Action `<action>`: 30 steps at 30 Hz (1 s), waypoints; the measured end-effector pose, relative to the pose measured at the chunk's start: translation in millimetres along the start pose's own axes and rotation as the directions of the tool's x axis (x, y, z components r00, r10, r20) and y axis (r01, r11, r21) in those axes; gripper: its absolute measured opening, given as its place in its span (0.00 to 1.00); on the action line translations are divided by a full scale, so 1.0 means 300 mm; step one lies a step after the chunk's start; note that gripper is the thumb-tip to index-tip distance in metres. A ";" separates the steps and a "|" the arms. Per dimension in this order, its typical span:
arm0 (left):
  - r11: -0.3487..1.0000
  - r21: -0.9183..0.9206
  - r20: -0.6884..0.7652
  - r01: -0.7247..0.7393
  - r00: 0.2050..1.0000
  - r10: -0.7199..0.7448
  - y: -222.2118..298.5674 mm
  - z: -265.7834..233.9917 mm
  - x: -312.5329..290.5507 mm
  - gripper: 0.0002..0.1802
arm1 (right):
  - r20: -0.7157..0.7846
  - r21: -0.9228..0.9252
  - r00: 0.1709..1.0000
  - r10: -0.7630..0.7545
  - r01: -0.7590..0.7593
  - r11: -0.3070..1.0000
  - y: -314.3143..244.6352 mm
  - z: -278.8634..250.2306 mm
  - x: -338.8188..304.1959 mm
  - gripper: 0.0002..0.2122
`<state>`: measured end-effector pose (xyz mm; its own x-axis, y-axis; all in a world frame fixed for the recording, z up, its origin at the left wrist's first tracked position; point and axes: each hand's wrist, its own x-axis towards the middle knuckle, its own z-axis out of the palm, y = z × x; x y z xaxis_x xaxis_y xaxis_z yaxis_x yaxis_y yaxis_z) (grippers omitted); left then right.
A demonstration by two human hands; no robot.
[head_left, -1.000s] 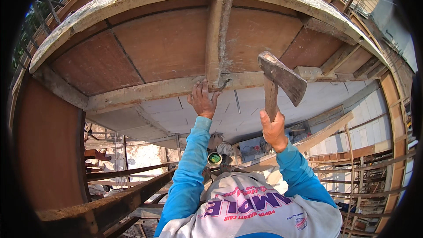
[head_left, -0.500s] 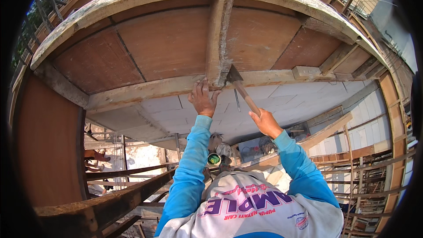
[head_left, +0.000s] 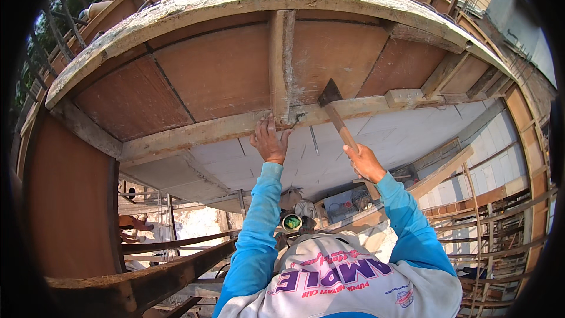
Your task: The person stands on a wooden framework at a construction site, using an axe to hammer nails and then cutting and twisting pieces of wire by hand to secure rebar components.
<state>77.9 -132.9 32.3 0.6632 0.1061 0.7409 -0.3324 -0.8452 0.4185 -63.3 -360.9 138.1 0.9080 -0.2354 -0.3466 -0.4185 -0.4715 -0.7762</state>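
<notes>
My right hand (head_left: 365, 164) is closed round the wooden handle of a hatchet (head_left: 331, 91). Its dark, flared head is over the brown panel, just above the lower wooden rail (head_left: 226, 126) and to the right of a short upright post (head_left: 281, 62). Against the rail, at the foot of that post, rests my left hand (head_left: 269, 141), fingers stretched up and thumb apart. A small dark bit (head_left: 299, 119) shows beside the post's foot; whether it is a nail or wire I cannot make out.
A thick, pale-crusted timber (head_left: 235, 7) arches above the panels. Below the rail lies a pale block wall (head_left: 259, 162). A bucket (head_left: 291, 222) with green contents stands low near my feet. Dark beams (head_left: 147, 277) cross at lower left; another person's legs (head_left: 134, 227) show beyond.
The hatchet head has swung away from the post's foot, to the right and slightly up, with my right hand shifting right. My left hand stays at the rail. The view has shifted slightly.
</notes>
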 end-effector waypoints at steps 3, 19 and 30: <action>1.000 0.001 0.012 0.004 1.000 -0.004 0.009 0.016 -0.020 0.43 | -0.211 0.078 0.925 -0.317 0.339 0.938 0.022 0.031 -0.025 0.22; 0.950 -0.280 -0.022 0.140 0.988 -0.152 0.133 -0.038 -0.074 0.44 | -0.160 0.251 0.987 0.033 0.009 0.968 0.641 0.209 -0.215 0.13; -0.687 -0.308 0.951 0.658 0.214 -0.222 0.064 0.143 -0.047 0.22 | -0.156 -0.080 0.986 0.054 -0.067 0.995 1.297 0.260 -0.463 0.21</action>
<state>90.8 -173.1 7.3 0.8536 -0.2882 -0.4339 0.4581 0.8120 0.3617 -350.8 -445.3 -156.9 0.8699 -0.3902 -0.3018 -0.4788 -0.5209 -0.7067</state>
